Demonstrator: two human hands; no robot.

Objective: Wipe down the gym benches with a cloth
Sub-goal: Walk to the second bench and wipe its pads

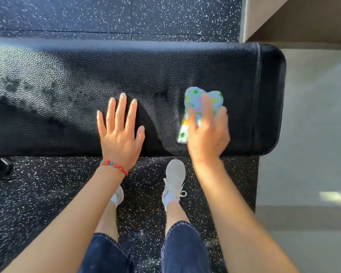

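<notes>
A black padded gym bench (pixel 67 91) runs across the view from the left edge to its rounded right end. My right hand (pixel 208 133) presses a light blue cloth with coloured dots (pixel 197 99) onto the pad near that right end; the hand and cloth look motion-blurred. My left hand (pixel 119 133) lies flat on the pad with its fingers spread, holding nothing, to the left of the cloth. A red bead bracelet (pixel 114 166) circles the left wrist. Damp-looking streaks mark the pad at the left.
Speckled black rubber flooring (pixel 37 194) lies under and beyond the bench. My feet in white sneakers (pixel 174 180) stand close to the bench's near edge. Pale smooth floor (pixel 313 134) begins right of the bench, with a beige wall (pixel 264 14) at top right.
</notes>
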